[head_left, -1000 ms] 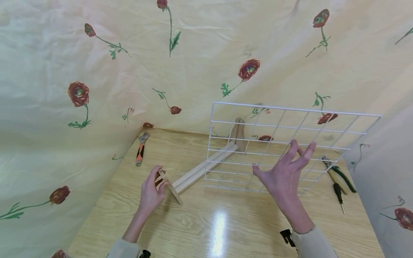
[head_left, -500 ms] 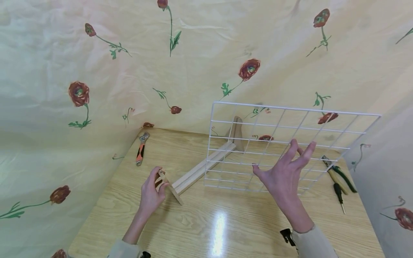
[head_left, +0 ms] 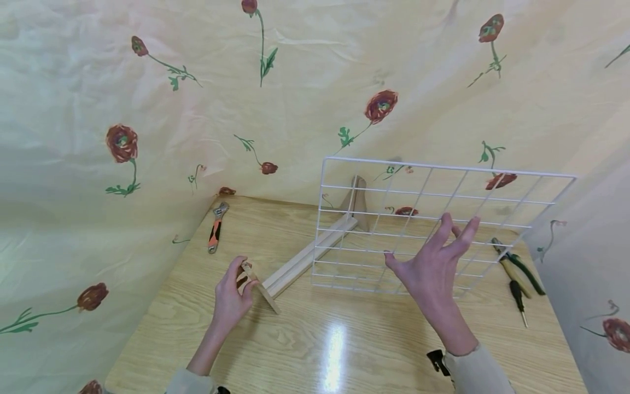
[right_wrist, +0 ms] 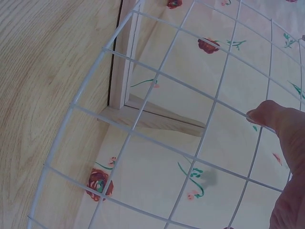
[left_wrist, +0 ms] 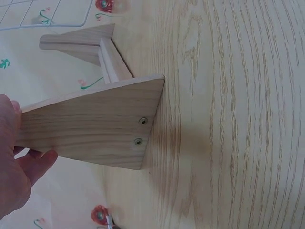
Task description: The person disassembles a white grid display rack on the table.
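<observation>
My left hand (head_left: 231, 295) grips the upper end of a flat wooden end board (head_left: 264, 293) with thumb and fingers. In the left wrist view, this tapered board has two metal screw heads (left_wrist: 143, 121) near its lower edge. Two pale wooden rails (head_left: 310, 254) run from it to a matching far end board (head_left: 360, 202), making one stand on the table. My right hand (head_left: 435, 273) holds a white wire grid (head_left: 450, 167) tilted up off the table, thumb and fingers at its wires. In the head view, the grid overlaps the stand's far end.
An adjustable wrench (head_left: 215, 227) with orange-black handle lies at the back left. Pliers (head_left: 525, 273) with a green handle and a screwdriver (head_left: 517, 295) lie at the right. Flowered cloth (head_left: 295, 120) hangs behind the wooden table (head_left: 295, 355).
The stand's far end has swung slightly left, while my left hand keeps hold of the near end board. The wire grid's right side has shifted slightly left.
</observation>
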`<state>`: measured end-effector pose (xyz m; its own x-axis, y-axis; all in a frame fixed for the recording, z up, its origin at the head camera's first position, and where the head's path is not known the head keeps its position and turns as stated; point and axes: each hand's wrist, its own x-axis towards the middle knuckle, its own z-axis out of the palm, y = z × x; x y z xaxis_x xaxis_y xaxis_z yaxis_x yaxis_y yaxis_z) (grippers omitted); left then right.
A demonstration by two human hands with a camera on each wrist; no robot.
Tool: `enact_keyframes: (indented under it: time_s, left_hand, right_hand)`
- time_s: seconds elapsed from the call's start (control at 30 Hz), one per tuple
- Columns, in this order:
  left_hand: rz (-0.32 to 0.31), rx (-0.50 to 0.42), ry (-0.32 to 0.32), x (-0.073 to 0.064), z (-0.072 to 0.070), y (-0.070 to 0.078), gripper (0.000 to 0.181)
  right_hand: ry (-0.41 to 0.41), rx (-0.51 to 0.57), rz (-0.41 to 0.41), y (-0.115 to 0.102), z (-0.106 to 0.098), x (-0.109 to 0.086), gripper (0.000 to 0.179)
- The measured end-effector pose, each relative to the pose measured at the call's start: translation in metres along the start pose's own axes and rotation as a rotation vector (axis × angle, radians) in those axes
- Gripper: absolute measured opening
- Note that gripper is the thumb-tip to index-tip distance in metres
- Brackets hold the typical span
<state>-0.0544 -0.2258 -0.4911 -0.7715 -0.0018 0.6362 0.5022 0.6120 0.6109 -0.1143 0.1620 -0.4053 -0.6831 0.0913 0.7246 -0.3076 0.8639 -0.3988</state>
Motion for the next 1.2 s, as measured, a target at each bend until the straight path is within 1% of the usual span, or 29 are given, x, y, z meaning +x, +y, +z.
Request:
enact_keyframes:
  time_s: [0.17, 0.3, 0.4, 0.47, 0.57, 0.67, 0.77, 0.97, 1.2]
  left_hand:
    - [0.02, -0.014, 0.009, -0.003, -0.003, -0.002, 0.05]
    - [0.031, -0.013, 0.019, -0.007, -0.004, -0.002, 0.054]
    - [0.035, 0.002, 0.027, -0.008, -0.006, -0.002, 0.051]
    - [0.03, 0.007, 0.028, -0.008, -0.006, -0.001, 0.051]
    - [0.015, 0.011, 0.03, -0.008, -0.007, 0.0, 0.058]
    - [0.007, 0.011, 0.033, -0.008, -0.007, 0.001, 0.056]
    - [0.01, 0.015, 0.039, -0.008, -0.007, 0.0, 0.052]
    - [0.012, 0.025, 0.034, -0.009, -0.004, 0.0, 0.054]
    - [0.023, 0.041, 0.062, -0.011, -0.002, 0.001, 0.055]
  right_hand:
    - [-0.008, 0.002, 0.006, -0.001, 0.002, -0.001, 0.135]
    - [-0.015, -0.001, 0.005, -0.002, 0.004, -0.003, 0.136]
    - [-0.011, 0.004, 0.0, -0.003, 0.005, -0.003, 0.135]
    - [-0.008, 0.008, -0.005, -0.003, 0.006, -0.002, 0.135]
    - [-0.005, 0.012, -0.017, -0.004, 0.007, -0.002, 0.136]
    - [-0.005, 0.015, -0.023, -0.004, 0.009, -0.002, 0.135]
    - [-0.01, 0.023, -0.014, -0.004, 0.01, -0.002, 0.134]
    - [-0.007, 0.017, 0.002, -0.004, 0.011, -0.002, 0.134]
    - [-0.01, 0.034, 0.008, -0.005, 0.01, -0.004, 0.133]
